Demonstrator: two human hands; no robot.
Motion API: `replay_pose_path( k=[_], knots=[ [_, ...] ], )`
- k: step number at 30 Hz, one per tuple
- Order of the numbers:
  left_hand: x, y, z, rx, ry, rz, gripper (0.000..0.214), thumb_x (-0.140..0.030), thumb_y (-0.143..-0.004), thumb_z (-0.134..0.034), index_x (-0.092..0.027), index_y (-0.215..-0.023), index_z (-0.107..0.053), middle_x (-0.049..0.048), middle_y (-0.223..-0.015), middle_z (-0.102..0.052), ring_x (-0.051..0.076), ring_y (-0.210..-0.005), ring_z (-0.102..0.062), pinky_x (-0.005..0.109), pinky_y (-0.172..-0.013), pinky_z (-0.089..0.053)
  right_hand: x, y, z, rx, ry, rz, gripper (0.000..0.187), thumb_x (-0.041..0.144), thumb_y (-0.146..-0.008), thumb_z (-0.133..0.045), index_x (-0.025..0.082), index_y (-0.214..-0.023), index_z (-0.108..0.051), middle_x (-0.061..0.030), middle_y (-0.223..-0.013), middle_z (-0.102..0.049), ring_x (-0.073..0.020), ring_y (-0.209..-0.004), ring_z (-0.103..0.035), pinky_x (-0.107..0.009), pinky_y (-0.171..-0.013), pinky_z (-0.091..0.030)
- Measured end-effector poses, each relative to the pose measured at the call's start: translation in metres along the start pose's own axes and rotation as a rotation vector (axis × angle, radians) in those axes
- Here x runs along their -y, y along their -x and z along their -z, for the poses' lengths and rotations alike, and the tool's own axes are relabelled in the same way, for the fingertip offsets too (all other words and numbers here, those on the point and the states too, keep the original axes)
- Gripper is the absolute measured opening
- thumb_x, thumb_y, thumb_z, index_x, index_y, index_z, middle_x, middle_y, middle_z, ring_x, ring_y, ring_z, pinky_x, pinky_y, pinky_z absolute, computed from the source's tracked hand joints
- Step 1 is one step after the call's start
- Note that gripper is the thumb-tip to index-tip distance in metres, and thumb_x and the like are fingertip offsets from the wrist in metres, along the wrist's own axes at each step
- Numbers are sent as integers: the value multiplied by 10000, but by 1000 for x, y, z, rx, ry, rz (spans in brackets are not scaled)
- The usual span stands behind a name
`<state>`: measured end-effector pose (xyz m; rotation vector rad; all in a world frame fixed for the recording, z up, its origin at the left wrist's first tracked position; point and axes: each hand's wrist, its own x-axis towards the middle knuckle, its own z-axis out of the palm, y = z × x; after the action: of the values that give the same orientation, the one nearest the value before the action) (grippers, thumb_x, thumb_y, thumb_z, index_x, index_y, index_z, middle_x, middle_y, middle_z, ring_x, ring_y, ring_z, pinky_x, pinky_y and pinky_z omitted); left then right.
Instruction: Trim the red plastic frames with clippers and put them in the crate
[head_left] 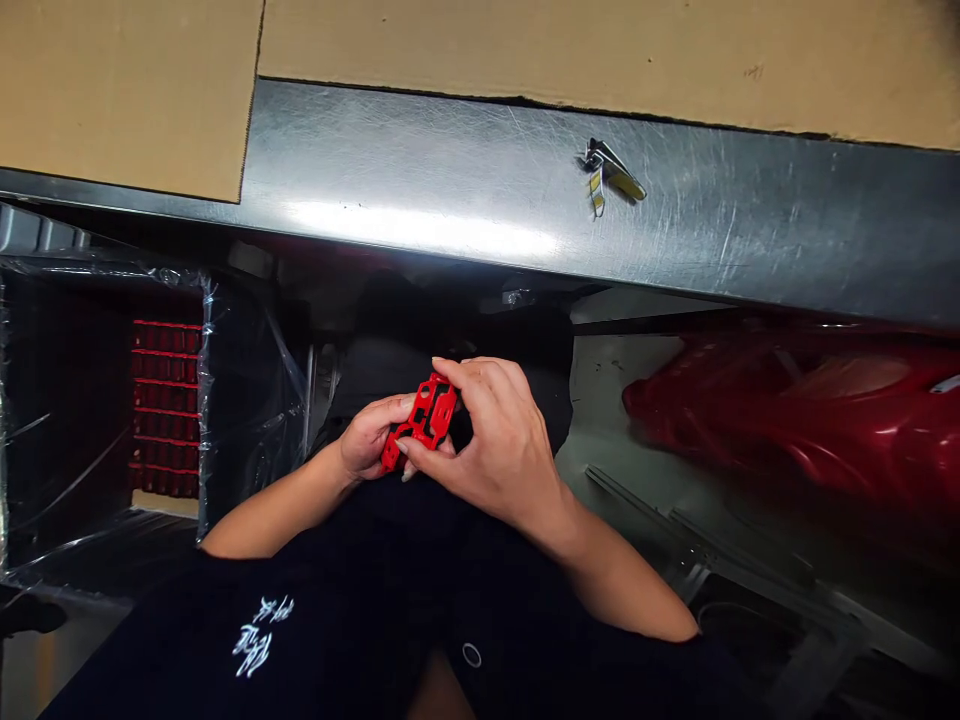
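Head view shows the left hand (367, 437) and the right hand (495, 445) both closed on a small red plastic part (424, 422). They hold it by its edges above the black shirt (337, 610), seemingly to keep it steady.

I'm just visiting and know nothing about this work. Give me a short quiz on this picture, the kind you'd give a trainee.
1. True or false: the left hand and the right hand both grip the red plastic part.
2. Multiple choice: what lies at the right of the view? A) a glossy red panel B) a blue bucket C) a coil of rope
3. Short answer: what covers the rows of red parts at the left of the view?

Key: 1 true; 2 A; 3 clear plastic
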<state>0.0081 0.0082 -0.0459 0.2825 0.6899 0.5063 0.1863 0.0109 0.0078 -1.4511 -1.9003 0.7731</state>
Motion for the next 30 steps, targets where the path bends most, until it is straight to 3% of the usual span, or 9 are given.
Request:
replay_pose_path(
  k=[3, 7, 11, 16, 21, 25, 30],
  knots=[
    [-2, 1, -1, 22, 2, -49, 525, -609, -803, -722, -142, -1025, -633, 110, -825, -778, 123, -392, -583, 206, -336, -427, -11, 3, -4, -1, -155, -25, 681, 465, -744, -868, 226, -1325, -606, -130, -1222, -704, -350, -1192, -639, -550, -1022, -553],
    [-6, 5, -8, 51, -70, -31, 622, -582, -742, -807, -193, -1171, -580, 140, -1020, -776, 115, -486, -618, 211, -423, -461, -31, 18, -18, 48, -493, -185, 821, 538, -702, -903, 272, -1398, -558, -108, -1377, -662, -314, -1264, -646, -500, -1093, -533],
    [-9, 8, -16, -49, -273, -100, 538, -591, -763, -797, -184, -1073, -632, 57, -839, -715, 95, -530, -554, 224, -521, -445, -45, 34, -30, 113, -725, -275, 908, 612, -688, -892, 293, -1453, -520, -103, -1422, -647, -303, -1312, -630, -485, -1125, -514],
    [-20, 12, -18, -110, -769, -328, 364, -531, -870, -713, -173, -818, -672, 26, -798, -603, 142, -731, -536, 273, -695, -449, -46, 35, -27, 113, -689, -267, 856, 554, -703, -902, 290, -1438, -552, -106, -1421, -646, -306, -1295, -639, -505, -1147, -490],
    [-37, 17, -22, -140, -1125, -479, 272, -396, -903, -710, -192, -728, -673, 10, -736, -576, 130, -679, -516, 269, -652, -414, -44, 29, -21, 78, -624, -181, 607, 486, -753, -874, 266, -1278, -665, -97, -1286, -718, -292, -1187, -688, -497, -1088, -528],
    [-43, 18, -23, -123, -1221, -524, 216, -330, -907, -708, -193, -744, -674, 7, -735, -592, 120, -665, -522, 260, -637, -403, -45, 28, -19, 62, -662, -141, 459, 423, -792, -849, 262, -1193, -694, -78, -1166, -751, -261, -1087, -716, -470, -1041, -548],
    [-44, 16, -25, -107, -1221, -505, 230, -327, -939, -661, -187, -756, -648, 10, -750, -610, 122, -685, -551, 255, -653, -418, -44, 28, -19, 64, -640, -202, 434, 453, -783, -850, 264, -1147, -708, -67, -1105, -752, -251, -1032, -716, -474, -1041, -542]
  ],
)
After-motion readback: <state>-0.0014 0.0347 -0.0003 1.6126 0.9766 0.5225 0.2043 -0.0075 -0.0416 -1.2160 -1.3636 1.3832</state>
